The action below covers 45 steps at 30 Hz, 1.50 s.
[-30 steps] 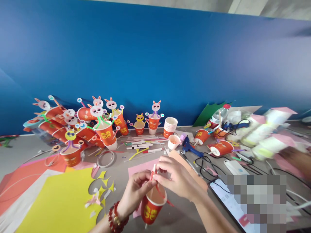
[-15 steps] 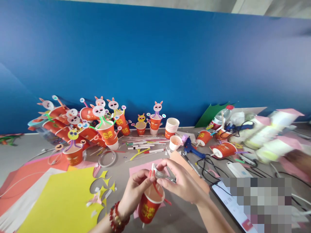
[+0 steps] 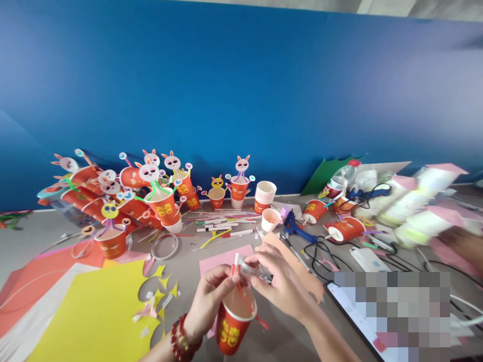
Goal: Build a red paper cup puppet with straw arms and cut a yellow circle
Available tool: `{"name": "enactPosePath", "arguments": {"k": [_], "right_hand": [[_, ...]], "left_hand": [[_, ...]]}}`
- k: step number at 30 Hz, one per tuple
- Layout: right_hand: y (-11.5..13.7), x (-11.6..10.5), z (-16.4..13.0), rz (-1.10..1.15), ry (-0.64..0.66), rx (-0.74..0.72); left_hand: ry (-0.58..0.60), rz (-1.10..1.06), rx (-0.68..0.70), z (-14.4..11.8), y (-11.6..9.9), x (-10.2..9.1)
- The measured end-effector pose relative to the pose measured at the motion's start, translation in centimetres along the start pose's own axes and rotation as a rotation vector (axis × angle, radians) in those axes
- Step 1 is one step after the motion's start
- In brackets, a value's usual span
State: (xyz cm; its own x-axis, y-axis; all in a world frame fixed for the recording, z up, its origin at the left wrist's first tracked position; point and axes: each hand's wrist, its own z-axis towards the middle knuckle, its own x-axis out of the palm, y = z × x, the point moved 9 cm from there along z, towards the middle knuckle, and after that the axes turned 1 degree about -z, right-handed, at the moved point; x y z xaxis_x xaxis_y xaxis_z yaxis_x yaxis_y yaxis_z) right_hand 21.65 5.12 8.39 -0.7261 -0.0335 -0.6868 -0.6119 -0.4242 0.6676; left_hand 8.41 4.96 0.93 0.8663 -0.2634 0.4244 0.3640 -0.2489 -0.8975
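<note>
My left hand [image 3: 215, 291], with a red bead bracelet at the wrist, pinches red straws [image 3: 245, 297] together with a white stick [image 3: 236, 260]. They rise out of a red paper cup [image 3: 231, 327] with yellow lettering, which hangs tilted below my fingers. A red end sticks out past the cup's right side. Close beside the straws, my right hand [image 3: 277, 281] grips a roll of clear tape [image 3: 247, 266] between thumb and fingers. Whether tape sticks to the straws cannot be made out. Under my hands lies a pink paper sheet [image 3: 222, 259].
Several rabbit-faced paper cups [image 3: 162, 206] crowd the back left. Yellow paper [image 3: 94, 311] lies left. Behind my hands are markers [image 3: 222, 229], stacked cups [image 3: 265, 196] and a blue glue gun [image 3: 296, 229]. A phone [image 3: 350, 311] lies right; another person's hand [image 3: 460, 246] is at the far right.
The view has shifted slightly. My right fingers and the tape roll have turned a little beside the straws, while my left hand keeps its pinch.
</note>
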Motion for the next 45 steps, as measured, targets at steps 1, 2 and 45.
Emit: {"name": "enactPosePath", "arguments": {"k": [1, 2, 45], "right_hand": [[-0.1, 0.1, 0.0, 0.024, 0.006, 0.007], [-0.2, 0.1, 0.0, 0.056, 0.013, 0.013], [-3.1, -7.8, -3.2, -0.525, 0.162, 0.030]], "left_hand": [[0.005, -0.008, -0.008, 0.1, 0.0, 0.0], [0.006, -0.020, -0.017, 0.1, 0.1, 0.0], [0.019, -0.070, -0.129, 0.4, 1.0, -0.2]]}}
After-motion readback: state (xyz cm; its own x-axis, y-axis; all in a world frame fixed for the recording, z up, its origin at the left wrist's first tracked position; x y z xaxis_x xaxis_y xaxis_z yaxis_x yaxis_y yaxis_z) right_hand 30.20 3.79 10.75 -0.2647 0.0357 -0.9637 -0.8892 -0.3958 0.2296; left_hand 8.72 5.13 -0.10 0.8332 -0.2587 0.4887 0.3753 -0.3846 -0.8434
